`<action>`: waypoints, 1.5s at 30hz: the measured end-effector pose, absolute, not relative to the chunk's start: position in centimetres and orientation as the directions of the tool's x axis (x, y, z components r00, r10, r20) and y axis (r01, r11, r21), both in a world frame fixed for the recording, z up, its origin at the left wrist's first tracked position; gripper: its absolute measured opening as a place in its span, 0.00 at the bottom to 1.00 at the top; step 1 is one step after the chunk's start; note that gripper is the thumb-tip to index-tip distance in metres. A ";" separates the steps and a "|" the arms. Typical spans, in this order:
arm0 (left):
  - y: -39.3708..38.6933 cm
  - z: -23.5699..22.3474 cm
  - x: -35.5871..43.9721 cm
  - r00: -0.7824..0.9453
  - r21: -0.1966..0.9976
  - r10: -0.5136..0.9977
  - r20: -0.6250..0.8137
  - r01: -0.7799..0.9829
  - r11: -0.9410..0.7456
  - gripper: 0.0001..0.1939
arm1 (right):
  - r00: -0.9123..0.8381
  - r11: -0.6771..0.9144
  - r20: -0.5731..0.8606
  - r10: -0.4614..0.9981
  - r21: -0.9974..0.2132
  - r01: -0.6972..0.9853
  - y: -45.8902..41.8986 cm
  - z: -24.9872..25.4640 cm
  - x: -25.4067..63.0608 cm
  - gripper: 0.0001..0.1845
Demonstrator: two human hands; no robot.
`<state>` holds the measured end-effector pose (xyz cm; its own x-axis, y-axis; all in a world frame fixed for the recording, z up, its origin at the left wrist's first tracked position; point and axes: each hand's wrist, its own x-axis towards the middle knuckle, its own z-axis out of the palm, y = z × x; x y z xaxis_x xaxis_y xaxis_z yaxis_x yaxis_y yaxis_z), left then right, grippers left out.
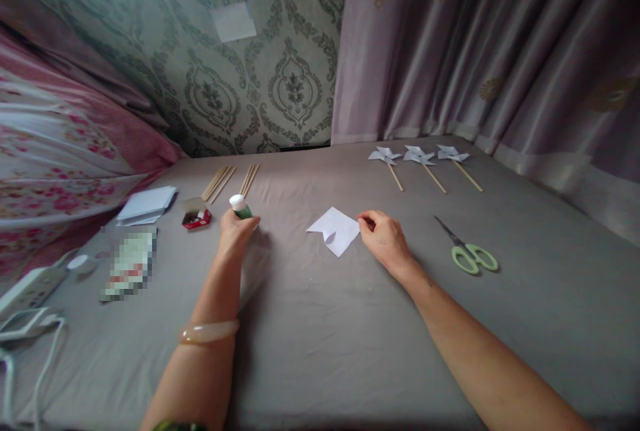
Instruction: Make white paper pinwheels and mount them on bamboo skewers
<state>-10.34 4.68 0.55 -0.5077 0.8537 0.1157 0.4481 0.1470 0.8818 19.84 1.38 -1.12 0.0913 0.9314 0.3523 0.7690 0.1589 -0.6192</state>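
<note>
My left hand (236, 231) is closed around a green glue stick with a white cap (240, 207), held just above the grey cloth. My right hand (384, 237) pinches the right corner of a white square of paper (334, 229) that lies flat, one cut flap curled up near its middle. Green-handled scissors (470, 252) lie to the right of my right hand.
Three finished paper pinwheels on sticks (419, 159) lie at the back right. Wooden sticks (230, 180), a stack of white paper (148, 205) and a small red box (197, 219) sit at the back left. A power strip with cables (29, 297) is at the far left.
</note>
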 end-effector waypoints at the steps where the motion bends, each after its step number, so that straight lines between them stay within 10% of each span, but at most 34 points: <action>1: 4.7 0.5 -10.2 -0.533 0.881 0.837 0.122 0.446 0.156 0.09 | 0.092 0.163 0.351 0.932 -0.630 0.759 1.4 -1.1 19.8 0.12; 11: 2.2 2.5 -0.4 -0.066 0.991 0.989 0.136 0.010 -0.135 0.15 | -0.055 0.078 0.075 0.996 -0.995 0.058 0.6 0.1 17.8 0.19; 23: 1.0 1.2 2.7 0.020 0.983 0.983 0.181 0.021 -0.182 0.20 | -0.241 -0.244 -0.150 0.959 -0.870 -0.428 0.2 0.2 17.1 0.21; 36: 1.5 -1.5 0.6 0.187 0.722 0.908 0.374 0.556 -0.412 0.09 | 0.123 0.011 -0.019 0.992 -0.971 -0.238 1.6 3.8 22.7 0.19; 45: 1.1 -1.6 0.9 0.398 0.442 0.866 0.302 0.747 -0.497 0.11 | 0.015 0.271 0.311 0.950 -0.851 0.449 1.5 3.7 21.6 0.19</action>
<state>0.89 1.06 -1.62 0.3976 0.8664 0.3021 0.7466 -0.4969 0.4424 21.62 1.49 3.68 0.0153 0.9504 0.3105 0.4491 0.2709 -0.8514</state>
